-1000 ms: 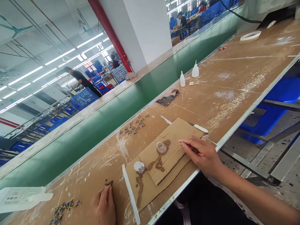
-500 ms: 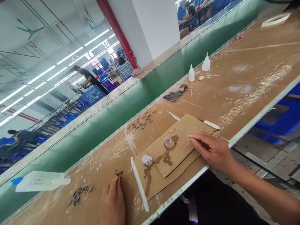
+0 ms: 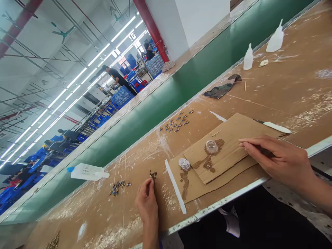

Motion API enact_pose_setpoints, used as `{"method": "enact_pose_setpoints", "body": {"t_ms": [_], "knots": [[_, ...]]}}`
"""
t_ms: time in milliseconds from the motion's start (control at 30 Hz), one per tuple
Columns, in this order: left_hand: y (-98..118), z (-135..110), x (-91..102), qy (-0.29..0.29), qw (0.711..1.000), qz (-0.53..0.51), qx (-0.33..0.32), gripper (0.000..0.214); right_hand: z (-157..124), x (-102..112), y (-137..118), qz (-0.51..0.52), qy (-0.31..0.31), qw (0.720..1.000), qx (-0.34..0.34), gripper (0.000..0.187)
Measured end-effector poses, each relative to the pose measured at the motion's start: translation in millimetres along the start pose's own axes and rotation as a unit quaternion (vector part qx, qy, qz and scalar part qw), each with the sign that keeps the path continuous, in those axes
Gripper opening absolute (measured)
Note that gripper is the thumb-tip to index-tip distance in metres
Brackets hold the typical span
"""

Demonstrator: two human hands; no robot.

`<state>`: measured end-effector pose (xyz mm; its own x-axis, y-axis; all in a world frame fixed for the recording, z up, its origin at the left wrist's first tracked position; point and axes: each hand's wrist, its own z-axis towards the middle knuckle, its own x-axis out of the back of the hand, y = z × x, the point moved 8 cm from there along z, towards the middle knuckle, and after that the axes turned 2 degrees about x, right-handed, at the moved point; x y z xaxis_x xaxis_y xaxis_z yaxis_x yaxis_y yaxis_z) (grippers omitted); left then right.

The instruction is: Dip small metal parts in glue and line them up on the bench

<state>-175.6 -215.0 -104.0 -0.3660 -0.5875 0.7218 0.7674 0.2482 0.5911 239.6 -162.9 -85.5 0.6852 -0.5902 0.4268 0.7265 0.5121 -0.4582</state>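
My left hand (image 3: pixel 147 197) rests on the brown table with thumb and forefinger pinched together. Its fingertips touch the near edge of a small cluster of dark metal bits (image 3: pixel 153 174); anything between them is too small to make out. Over the right part of the cardboard sheet (image 3: pixel 236 138), my right hand (image 3: pixel 277 154) also forms a pinch, and what it holds is not clear. A small clear cup (image 3: pixel 211 147) stands on the cardboard in a brown wet stain. Near the cardboard's left end lies a whitish round lid-like piece (image 3: pixel 184 164).
Small blue-and-brass parts (image 3: pixel 119 188) lie in a pile left, with another spread group (image 3: pixel 177 122) beyond. A white bottle (image 3: pixel 88 172) lies on its side. Two nozzle bottles (image 3: pixel 248 58), a dark cloth (image 3: pixel 221 88) and a white-handled knife (image 3: pixel 276 127) are toward the right.
The view has swung left, so the table things appear farther right. Both hands keep their pinched shape, the left still by the dark bits, the right still over the cardboard.
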Motion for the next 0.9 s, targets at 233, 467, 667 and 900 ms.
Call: {"method": "enact_pose_setpoints", "body": {"t_ms": [233, 467, 667, 900], "knots": [[3.6, -25.5, 5.2, -0.038, 0.997, -0.024, 0.069, 0.040, -0.7, 0.8, 2.0, 0.000, -0.004, 1.000, -0.015, 0.017], [19.3, -50.3, -3.3, -0.134, 0.988, -0.037, 0.067, 0.029, -1.0, 1.1, 1.4, -0.026, -0.006, 0.999, -0.031, 0.021], [18.9, -48.4, -7.1, -0.144, 0.987, -0.053, 0.052, 0.026, 0.3, 0.5, -1.7, -0.050, -0.013, 0.999, -0.017, 0.025], [4.4, -62.9, 2.8, -0.102, 0.992, -0.070, 0.015, 0.023, 2.2, 0.6, -5.7, -0.072, -0.017, 0.997, -0.004, 0.027]]}}
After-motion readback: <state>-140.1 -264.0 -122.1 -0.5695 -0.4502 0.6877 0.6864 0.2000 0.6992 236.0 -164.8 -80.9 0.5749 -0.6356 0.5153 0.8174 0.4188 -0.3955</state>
